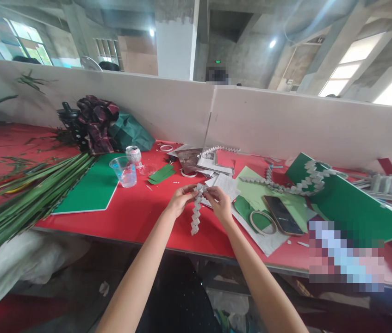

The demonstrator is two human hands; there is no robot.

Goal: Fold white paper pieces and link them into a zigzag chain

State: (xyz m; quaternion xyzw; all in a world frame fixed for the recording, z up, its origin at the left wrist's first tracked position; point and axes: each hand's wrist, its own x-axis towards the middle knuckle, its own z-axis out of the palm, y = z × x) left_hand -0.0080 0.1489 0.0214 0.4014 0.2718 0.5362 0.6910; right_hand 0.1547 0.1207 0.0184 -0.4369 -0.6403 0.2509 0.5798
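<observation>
Between my two hands hangs a short zigzag chain of folded paper (195,217), pale grey-white, its lower end dangling just over the red table. My left hand (181,199) pinches its top end from the left. From the right, the fingers of my right hand (219,201) close on the same top end. Which fold each fingertip presses is too small to tell. A longer folded paper chain (296,188) of the same kind lies to the right, partly over a green board. Loose printed paper sheets (221,187) lie just behind my hands.
A phone (282,215) and a tape roll (263,222) lie right of my hands. Left are a plastic cup of liquid (125,173), a can (133,155) and long green leaves (53,185) on a green board (88,194). A white partition (286,122) stands behind the table.
</observation>
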